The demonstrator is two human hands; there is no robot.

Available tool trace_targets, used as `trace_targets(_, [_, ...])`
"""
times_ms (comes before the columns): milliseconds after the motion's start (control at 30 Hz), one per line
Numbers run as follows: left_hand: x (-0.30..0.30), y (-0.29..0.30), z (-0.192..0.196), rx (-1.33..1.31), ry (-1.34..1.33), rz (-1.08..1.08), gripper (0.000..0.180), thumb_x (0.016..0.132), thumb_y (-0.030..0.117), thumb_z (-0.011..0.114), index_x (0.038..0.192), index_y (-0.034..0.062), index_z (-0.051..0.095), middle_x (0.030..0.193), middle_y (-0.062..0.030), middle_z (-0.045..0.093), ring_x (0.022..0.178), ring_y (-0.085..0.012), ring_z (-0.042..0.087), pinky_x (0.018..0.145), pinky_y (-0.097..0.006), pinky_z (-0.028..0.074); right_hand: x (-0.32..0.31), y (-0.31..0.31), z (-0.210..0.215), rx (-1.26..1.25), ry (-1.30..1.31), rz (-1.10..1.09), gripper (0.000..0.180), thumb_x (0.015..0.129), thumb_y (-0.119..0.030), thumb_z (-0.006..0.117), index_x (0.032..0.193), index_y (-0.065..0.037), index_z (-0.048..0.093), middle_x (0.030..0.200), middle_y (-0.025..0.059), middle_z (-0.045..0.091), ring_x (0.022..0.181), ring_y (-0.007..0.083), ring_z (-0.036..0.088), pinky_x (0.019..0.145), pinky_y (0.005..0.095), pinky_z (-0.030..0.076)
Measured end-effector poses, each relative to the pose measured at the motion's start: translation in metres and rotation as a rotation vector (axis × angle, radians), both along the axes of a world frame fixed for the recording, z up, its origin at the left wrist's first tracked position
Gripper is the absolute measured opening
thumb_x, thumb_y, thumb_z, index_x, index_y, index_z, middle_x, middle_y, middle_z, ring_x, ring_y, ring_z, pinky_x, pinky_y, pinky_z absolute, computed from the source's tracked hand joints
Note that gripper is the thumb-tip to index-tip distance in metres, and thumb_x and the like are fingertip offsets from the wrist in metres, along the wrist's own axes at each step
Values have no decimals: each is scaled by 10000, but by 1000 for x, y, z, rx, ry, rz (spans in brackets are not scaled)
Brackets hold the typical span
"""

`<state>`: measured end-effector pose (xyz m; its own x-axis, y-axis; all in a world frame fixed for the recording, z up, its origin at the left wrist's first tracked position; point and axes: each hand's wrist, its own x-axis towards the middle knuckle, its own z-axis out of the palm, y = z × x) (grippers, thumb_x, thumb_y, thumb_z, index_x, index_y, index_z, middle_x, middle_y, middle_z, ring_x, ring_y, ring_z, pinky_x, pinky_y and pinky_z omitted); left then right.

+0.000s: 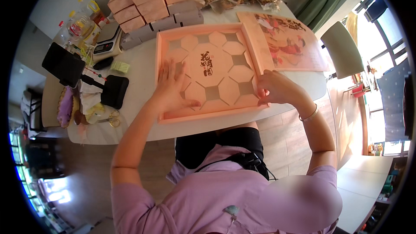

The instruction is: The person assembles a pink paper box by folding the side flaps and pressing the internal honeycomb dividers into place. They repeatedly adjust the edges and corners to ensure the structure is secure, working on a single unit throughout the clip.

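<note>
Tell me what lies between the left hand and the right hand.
The head view shows the pink insert with grey patches between the left hand and the right hand, then the right wall of the pink tray at the right hand.

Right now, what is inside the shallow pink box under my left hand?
Inside the pink box, a pink panel shows octagons, grey-brown squares and dark writing. The left hand covers part of its left side. Whatever lies beneath the panel cannot be seen.

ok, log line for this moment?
left hand: spread over pink octagon-patterned insert | right hand: at right edge, pink rectangular tray
</note>
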<state>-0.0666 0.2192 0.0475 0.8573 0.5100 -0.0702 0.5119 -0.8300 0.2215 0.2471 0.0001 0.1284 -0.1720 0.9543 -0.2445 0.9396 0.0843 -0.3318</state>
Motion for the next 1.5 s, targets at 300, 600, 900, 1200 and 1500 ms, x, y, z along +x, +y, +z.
trace_targets(300, [9, -21, 9, -69, 19, 47, 1498, 589, 793, 845, 1681, 117, 73, 1700, -329, -45, 1552, -567, -97, 1232, -690, 39, -3, 36, -22, -158, -260, 168, 152, 708, -305, 848, 724, -178, 767, 749, 11, 698, 940, 221, 647, 909, 396, 413])
trace_targets(600, [13, -52, 35, -87, 115, 28, 1430, 609, 713, 879, 1688, 176, 109, 1718, -284, -46, 1560, -553, -94, 1193, -752, 47, -25, 20, -24, -149, -347, 84, 236, 704, -357, 846, 735, -149, 738, 845, 25, 697, 994, 237, 630, 930, 432, 396])
trace_targets(900, [-5, -90, 9, -60, -74, 83, 1201, 739, 664, 821, 1661, 137, 259, 1706, -312, -6, 1546, -588, -62, 1128, -826, 49, -23, 37, -7, -38, -28, -118, 498, 814, -479, 804, 1155, -139, 677, 1138, 112, 679, 1229, 314, 587, 945, 613, 438])
trace_targets(1200, [-15, -113, 21, 110, -272, 18, 709, 881, 471, 758, 1482, 147, 567, 1638, -158, 380, 1554, -399, 271, 1202, -721, 124, -86, 118, -70, 0, -345, -228, 1070, 869, -795, 589, 1684, -243, 168, 1750, 183, 10, 1594, 457, 75, 1134, 812, 186])
trace_targets(1500, [-99, 6, -8, 86, -426, -52, 778, 634, 375, 894, 1346, 164, 664, 1439, -57, 566, 1490, -312, 396, 1271, -612, 165, -86, 14, -17, 383, 6, 85, 784, 817, -544, 780, 1447, -133, 562, 1528, 166, 471, 1427, 423, 421, 1151, 594, 332])
